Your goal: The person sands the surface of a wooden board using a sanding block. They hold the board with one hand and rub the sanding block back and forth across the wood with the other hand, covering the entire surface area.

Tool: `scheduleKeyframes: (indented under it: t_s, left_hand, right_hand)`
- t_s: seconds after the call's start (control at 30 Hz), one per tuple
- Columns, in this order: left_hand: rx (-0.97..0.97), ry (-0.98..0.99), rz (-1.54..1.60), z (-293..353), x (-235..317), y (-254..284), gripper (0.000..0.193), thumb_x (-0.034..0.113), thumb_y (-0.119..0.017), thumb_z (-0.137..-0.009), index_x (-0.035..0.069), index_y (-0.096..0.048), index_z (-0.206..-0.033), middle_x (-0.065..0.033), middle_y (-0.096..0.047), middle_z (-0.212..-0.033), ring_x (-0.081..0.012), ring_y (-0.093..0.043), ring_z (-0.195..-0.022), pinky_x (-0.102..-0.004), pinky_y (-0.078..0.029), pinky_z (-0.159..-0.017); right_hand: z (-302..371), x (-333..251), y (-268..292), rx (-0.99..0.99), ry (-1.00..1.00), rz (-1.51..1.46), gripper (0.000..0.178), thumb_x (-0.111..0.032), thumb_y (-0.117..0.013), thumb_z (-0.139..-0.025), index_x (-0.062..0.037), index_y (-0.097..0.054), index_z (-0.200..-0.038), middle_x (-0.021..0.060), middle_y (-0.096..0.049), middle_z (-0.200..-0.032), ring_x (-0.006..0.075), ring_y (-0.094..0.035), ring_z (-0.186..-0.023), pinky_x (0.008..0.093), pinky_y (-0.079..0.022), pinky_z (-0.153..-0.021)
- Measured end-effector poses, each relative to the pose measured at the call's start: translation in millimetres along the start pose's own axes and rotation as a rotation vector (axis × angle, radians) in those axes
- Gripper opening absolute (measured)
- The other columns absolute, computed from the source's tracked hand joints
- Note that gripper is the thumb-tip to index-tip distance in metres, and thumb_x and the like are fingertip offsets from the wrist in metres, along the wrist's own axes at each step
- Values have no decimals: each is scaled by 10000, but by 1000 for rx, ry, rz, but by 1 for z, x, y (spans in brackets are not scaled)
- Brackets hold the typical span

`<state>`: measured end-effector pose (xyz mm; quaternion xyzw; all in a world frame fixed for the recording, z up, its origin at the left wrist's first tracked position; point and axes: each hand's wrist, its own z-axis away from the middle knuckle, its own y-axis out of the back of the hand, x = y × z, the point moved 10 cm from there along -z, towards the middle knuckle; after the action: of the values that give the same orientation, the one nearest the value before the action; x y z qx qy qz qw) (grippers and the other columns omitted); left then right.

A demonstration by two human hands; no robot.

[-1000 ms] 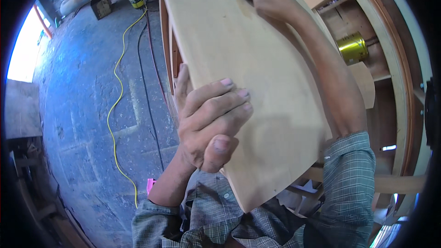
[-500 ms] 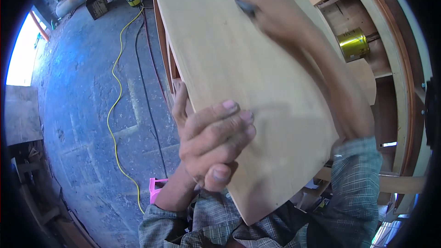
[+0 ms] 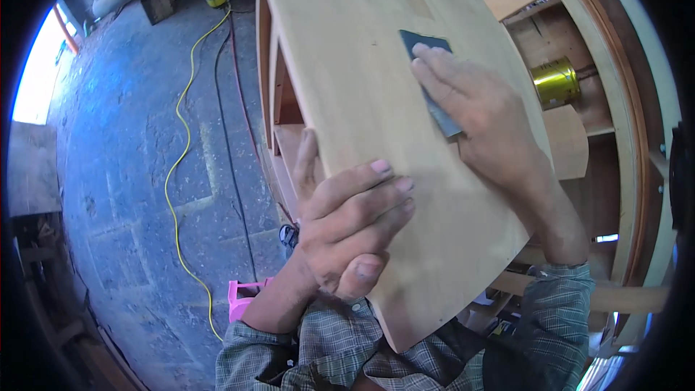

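Note:
A pale wooden cabinet panel (image 3: 347, 80) lies before me, with several tan patches near its far end. My right hand (image 3: 481, 105) presses a dark grey-green sheet of sandpaper (image 3: 443, 117) flat against the panel, right of its middle. Its fingers lie together on the sheet, and the palm hides part of it. At the panel's left edge, my left hand (image 3: 355, 221) grips the wood. One finger runs along the side while the others bend over the top surface.
On the right stands a wooden frame (image 3: 626, 130) with compartments, a gold tin (image 3: 555, 82) inside. A yellow cord (image 3: 179, 166) and a dark hose (image 3: 230, 166) run over the concrete floor (image 3: 130, 195) at left. A pink plastic object (image 3: 237, 300) sits beside my left forearm.
My right hand has slid the sandpaper back toward me and to the right from the panel's far end. My left hand keeps its grip on the edge. The view has shifted slightly.

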<state>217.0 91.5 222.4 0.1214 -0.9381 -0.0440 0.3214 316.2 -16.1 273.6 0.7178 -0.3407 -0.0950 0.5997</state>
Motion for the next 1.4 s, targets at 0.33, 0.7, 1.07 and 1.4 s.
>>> scheduleKeyframes:
  t_s: [0.33, 0.7, 1.07, 1.4]
  left_hand:
    - [44, 0, -19, 2, 1, 5, 534, 299, -278, -936, 59, -752, -882, -84, -716, -980, -278, -626, -1063, -669, -145, -1123]
    - [68, -5, -29, 3, 1, 5, 547, 308, -267, -938, 66, -753, -864, -87, -716, -961, -290, -629, -1062, -662, -142, -1130]
    - [94, 25, -34, -2, 3, -1, 621, 333, -198, -994, 92, -753, -853, -60, -724, -894, -258, -635, -1051, -653, -200, -1121]
    - [95, 58, -12, -4, 1, -6, 636, 343, -185, -1005, 101, -745, -828, -49, -725, -917, -259, -628, -1051, -641, -167, -1140]
  right_hand:
    - [-11, 34, -20, 67, -17, -49, 483, -54, -585, -795, -81, -586, -1277, 126, -627, -1254, 326, -617, -1101, 426, -501, -931]
    - [-38, 94, -50, -91, -147, -203, 475, -34, -514, -869, -81, -538, -1341, 179, -576, -1301, 361, -550, -1191, 413, -431, -1008]
    - [-51, 129, -63, -331, -363, -23, 439, -90, -481, -912, -128, -535, -1346, 136, -553, -1349, 342, -531, -1230, 362, -429, -1033]
    - [-56, 147, -65, -229, -303, -222, 325, -223, -445, -972, 18, -599, -1127, 247, -652, -1114, 411, -612, -1045, 462, -454, -927]
